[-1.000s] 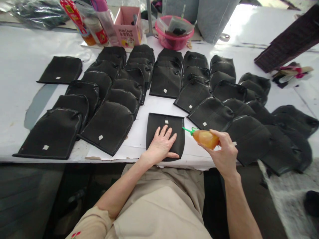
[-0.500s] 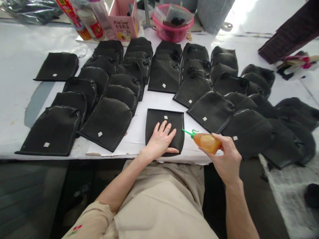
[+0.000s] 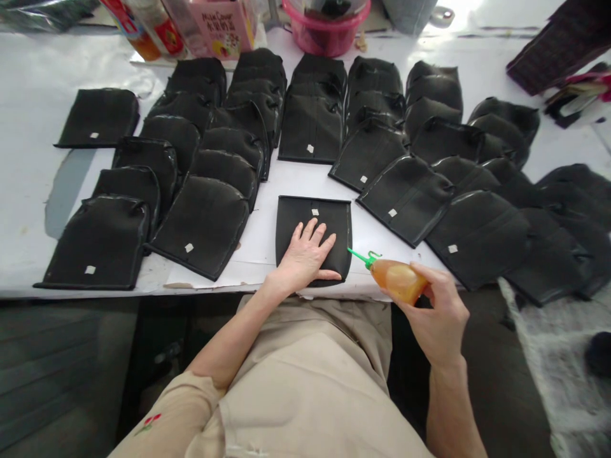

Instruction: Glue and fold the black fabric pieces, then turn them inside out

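Holding an amber bottle point(image 3: 400, 282) beside a black piece point(image 3: 334, 221)

At the near edge of the table point(image 3: 267, 222), the left hand point(image 3: 304, 256) lies flat and spread on the piece. The right hand point(image 3: 439, 313) grips the bottle, green nozzle point(image 3: 359, 254) at the piece's right edge. Beyond, I see similar pieces point(image 3: 312, 121) in overlapping rows, then a pink box point(image 3: 223, 28) and pink tub point(image 3: 325, 33).

Pouch point(image 3: 335, 219) under left hand point(image 3: 305, 256), bottle point(image 3: 398, 281) to right.
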Action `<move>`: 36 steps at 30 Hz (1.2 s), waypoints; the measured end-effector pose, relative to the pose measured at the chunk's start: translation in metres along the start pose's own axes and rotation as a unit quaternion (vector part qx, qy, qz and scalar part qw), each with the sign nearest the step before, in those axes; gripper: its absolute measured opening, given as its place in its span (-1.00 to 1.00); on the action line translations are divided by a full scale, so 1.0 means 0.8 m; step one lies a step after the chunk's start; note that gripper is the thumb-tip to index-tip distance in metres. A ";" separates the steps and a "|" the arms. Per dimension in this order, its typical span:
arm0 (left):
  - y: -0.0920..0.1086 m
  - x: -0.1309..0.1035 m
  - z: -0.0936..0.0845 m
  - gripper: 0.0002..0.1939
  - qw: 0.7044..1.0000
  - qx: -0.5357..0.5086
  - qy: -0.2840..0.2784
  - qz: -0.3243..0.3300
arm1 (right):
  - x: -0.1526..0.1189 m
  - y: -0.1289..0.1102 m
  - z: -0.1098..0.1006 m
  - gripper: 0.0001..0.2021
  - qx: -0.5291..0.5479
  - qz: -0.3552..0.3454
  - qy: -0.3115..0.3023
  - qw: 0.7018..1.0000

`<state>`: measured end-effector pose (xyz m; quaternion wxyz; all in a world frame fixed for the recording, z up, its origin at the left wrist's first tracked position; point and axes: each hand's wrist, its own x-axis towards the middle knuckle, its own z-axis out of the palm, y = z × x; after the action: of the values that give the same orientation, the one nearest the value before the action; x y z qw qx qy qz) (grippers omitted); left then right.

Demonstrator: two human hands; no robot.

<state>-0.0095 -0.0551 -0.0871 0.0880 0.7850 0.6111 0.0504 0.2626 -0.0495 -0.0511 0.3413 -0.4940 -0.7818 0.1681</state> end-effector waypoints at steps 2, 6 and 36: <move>0.000 0.000 0.000 -0.08 1.000 -0.002 0.001 0.000 | -0.007 -0.001 0.000 -0.48 0.003 0.011 0.004 1.000; 0.000 0.002 -0.001 -0.09 1.000 -0.007 0.000 -0.003 | -0.018 -0.005 -0.001 -0.47 0.019 0.022 0.018 0.999; -0.006 0.005 -0.008 -0.19 0.999 -0.030 -0.031 -0.004 | -0.074 0.015 0.000 -0.42 0.169 0.156 0.010 0.973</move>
<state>-0.0140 -0.0494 -0.0817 0.1307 0.7810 0.6091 0.0444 0.2872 -0.0965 -0.0797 0.3969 -0.5469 -0.6520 0.3440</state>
